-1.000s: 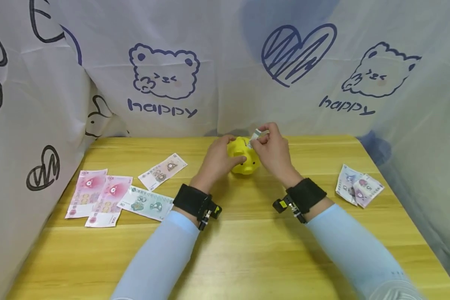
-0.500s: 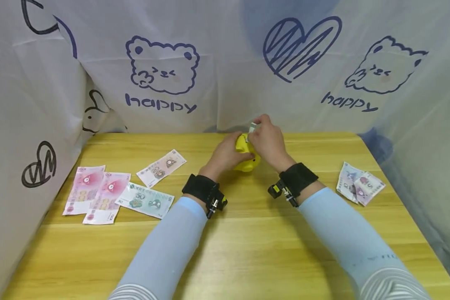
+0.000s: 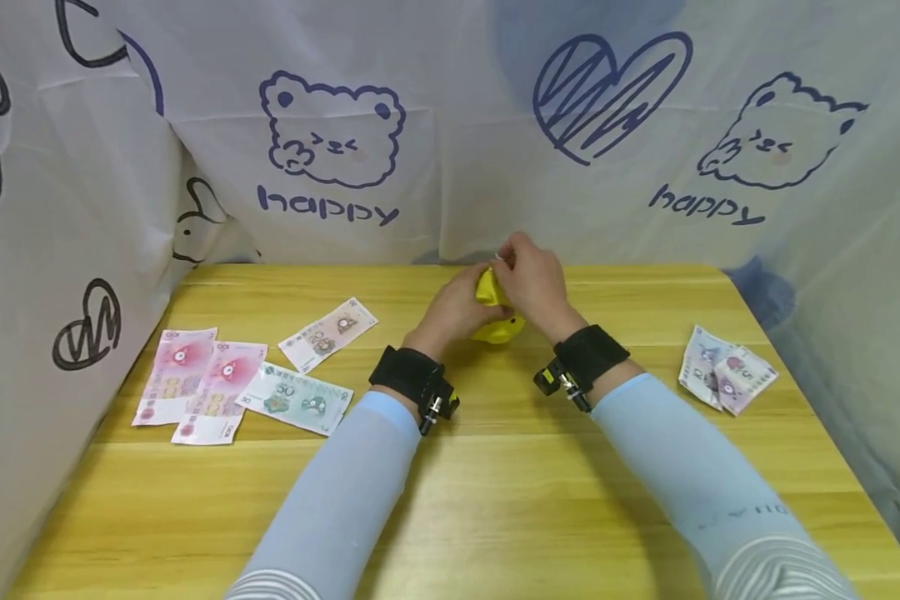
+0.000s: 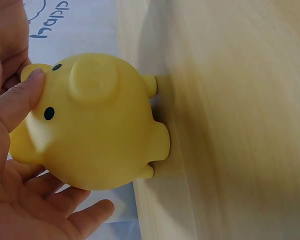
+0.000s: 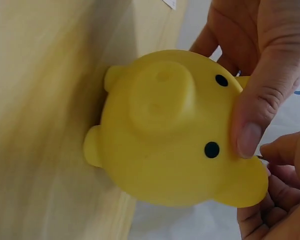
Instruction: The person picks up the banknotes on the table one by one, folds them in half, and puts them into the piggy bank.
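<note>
A yellow piggy bank [image 3: 500,332] stands on its feet near the back of the table, its snout toward me in both wrist views. My left hand [image 3: 457,307] grips it from the left, thumb laid on the forehead [image 5: 250,132] and fingers spread along its side. At the top of the pig, my right hand [image 3: 534,283] pinches a small folded banknote [image 3: 498,257]; only a pale sliver shows above the fingers. The slot is hidden behind the hands. In the right wrist view the right fingertips sit right behind one yellow ear [image 5: 247,187].
Left of the hands lie two pink 100 notes [image 3: 180,367], a green 50 note [image 3: 296,398] and a brownish 20 note [image 3: 328,333]. Toward the right edge, a folded bluish note [image 3: 697,367] overlaps a purple 5 note [image 3: 746,379]. A printed white cloth [image 3: 472,167] hangs behind the table.
The banknote's part showing above the right fingers has shrunk from a clear strip to a sliver. Both hands have shifted slightly, and the left hand now covers more of the pig.
</note>
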`<act>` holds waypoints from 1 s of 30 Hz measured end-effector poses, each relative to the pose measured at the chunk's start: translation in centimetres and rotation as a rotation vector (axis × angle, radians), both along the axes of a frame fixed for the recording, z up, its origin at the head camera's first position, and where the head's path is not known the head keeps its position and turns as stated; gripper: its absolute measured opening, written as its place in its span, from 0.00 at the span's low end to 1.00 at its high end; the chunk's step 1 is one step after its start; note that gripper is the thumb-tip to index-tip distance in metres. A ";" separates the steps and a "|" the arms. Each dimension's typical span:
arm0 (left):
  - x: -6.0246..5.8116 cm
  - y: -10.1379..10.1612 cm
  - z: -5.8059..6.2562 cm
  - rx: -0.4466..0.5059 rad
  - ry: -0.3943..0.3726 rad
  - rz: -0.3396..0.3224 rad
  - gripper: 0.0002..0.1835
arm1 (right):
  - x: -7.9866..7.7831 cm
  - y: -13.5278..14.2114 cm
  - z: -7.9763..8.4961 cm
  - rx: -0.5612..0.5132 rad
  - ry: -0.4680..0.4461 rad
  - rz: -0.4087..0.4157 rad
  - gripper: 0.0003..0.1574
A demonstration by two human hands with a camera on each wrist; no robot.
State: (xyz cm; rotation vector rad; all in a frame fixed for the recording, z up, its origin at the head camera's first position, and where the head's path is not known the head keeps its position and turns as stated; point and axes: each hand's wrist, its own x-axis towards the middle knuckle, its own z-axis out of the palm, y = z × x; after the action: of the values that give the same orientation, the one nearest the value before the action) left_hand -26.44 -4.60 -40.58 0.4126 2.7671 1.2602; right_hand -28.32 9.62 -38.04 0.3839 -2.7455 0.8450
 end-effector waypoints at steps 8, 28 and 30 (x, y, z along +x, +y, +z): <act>-0.2 -0.3 0.2 -0.013 -0.001 -0.003 0.31 | 0.3 -0.1 -1.2 0.012 0.108 0.034 0.10; -0.1 0.0 0.2 -0.016 -0.043 0.031 0.32 | 0.6 0.5 0.1 -0.084 0.321 -0.010 0.08; -0.1 0.1 0.2 -0.011 -0.034 0.020 0.31 | 0.5 0.5 0.2 -0.068 0.313 -0.014 0.08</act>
State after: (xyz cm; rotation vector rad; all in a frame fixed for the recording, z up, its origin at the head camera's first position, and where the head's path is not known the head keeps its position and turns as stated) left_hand -26.50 -4.52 -40.37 0.3603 2.7551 1.2439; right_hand -27.80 10.09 -37.83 0.4412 -2.4231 0.7976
